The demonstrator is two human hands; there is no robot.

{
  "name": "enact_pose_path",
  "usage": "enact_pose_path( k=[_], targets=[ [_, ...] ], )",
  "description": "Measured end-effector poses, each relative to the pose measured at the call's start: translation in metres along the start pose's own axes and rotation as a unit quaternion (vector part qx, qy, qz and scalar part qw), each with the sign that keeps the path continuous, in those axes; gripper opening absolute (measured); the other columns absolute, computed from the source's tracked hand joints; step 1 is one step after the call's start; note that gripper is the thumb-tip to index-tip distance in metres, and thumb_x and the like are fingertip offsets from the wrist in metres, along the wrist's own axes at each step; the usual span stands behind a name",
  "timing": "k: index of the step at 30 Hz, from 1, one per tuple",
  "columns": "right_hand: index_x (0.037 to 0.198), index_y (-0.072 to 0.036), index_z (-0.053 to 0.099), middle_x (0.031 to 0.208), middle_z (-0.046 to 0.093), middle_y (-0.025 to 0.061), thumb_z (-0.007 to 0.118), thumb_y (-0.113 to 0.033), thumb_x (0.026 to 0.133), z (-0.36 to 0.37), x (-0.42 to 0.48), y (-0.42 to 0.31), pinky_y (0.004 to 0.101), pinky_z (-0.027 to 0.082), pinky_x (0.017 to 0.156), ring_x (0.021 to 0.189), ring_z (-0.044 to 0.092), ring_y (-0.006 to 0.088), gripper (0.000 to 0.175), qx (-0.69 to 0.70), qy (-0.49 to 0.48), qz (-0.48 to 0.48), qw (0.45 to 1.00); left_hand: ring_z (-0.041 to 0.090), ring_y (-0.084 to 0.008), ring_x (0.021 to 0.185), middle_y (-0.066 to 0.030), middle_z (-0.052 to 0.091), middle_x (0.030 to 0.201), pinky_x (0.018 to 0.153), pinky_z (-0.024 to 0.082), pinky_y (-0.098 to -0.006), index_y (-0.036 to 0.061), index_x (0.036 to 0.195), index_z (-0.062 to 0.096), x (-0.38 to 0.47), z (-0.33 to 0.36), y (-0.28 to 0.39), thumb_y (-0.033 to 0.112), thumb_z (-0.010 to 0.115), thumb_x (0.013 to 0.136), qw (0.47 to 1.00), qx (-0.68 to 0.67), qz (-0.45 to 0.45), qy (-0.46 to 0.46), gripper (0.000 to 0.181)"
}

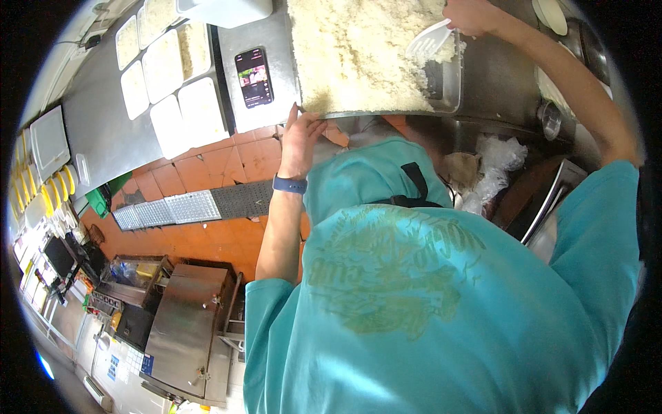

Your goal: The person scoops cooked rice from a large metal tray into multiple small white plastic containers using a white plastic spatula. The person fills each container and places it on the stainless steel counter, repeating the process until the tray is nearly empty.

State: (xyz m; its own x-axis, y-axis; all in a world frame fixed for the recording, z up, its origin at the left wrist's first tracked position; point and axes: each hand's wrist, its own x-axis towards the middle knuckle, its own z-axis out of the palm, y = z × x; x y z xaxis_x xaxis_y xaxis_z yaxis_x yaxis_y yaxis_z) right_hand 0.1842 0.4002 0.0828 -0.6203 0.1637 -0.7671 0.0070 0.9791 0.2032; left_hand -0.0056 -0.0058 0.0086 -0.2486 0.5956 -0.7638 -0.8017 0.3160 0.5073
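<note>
My right hand (471,16) grips a white slotted plastic spatula (430,40). Its blade meets cooked white rice (362,57) at the right side of a large shallow metal tray (455,93). A bare patch of the tray's bottom shows below the blade. At the tray's near left corner, my left hand (300,137), with a blue wristband, rests its parted fingers against the edge. Left of the rice, a smartphone (254,77) with a lit screen lies on the metal counter (279,46).
Several white rectangular containers (163,64), some showing rice, stand on the left counter (98,129). A pale plastic tub (227,13) sits behind the phone. Clear plastic bags (501,160) lie below at right. Perforated mats (191,207) cover part of the orange tiled floor (207,240).
</note>
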Motion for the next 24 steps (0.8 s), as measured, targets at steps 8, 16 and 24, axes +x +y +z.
enact_pose_path(
  k=[8, 16, 24],
  targets=[
    [0.108, -0.006, 0.052, 0.091, 0.059, 0.0122, 0.061, -0.008, 0.079, 0.064, -0.128, -0.076, 0.0410, 0.050, 0.078, 0.089, 0.062, 0.0303, 0.030, 0.084, 0.099, 0.087, 0.988, 0.047, -0.0312, 0.117, -0.0177, 0.046, 0.128, 0.105, 0.038, -0.0436, 0.0037, 0.146, 0.015, 0.000, -0.014, -0.001, 0.017, 0.052, 0.088, 0.997, -0.003, 0.024, -0.074, 0.070],
    [0.106, -0.004, 0.052, 0.093, 0.056, 0.0119, 0.058, -0.006, 0.077, 0.123, -0.157, -0.119, 0.0371, 0.047, 0.080, 0.091, 0.058, 0.0283, 0.030, 0.140, 0.159, 0.061, 0.975, 0.049, -0.0308, 0.116, -0.0171, 0.048, 0.124, 0.104, 0.039, -0.0437, 0.0016, 0.137, 0.030, 0.002, -0.016, 0.006, 0.014, 0.051, 0.088, 0.998, 0.015, -0.003, -0.064, 0.055],
    [0.094, -0.003, 0.051, 0.074, 0.063, 0.0132, 0.048, -0.021, 0.094, 0.067, -0.056, -0.160, 0.0408, 0.050, 0.065, 0.067, 0.065, 0.0295, 0.018, 0.215, 0.246, 0.002, 0.945, 0.052, -0.0282, 0.108, -0.0143, 0.051, 0.119, 0.100, 0.042, -0.0424, 0.0022, 0.139, 0.028, 0.007, -0.015, 0.002, 0.009, 0.052, 0.085, 0.999, 0.005, -0.021, -0.034, 0.060]
  ],
)
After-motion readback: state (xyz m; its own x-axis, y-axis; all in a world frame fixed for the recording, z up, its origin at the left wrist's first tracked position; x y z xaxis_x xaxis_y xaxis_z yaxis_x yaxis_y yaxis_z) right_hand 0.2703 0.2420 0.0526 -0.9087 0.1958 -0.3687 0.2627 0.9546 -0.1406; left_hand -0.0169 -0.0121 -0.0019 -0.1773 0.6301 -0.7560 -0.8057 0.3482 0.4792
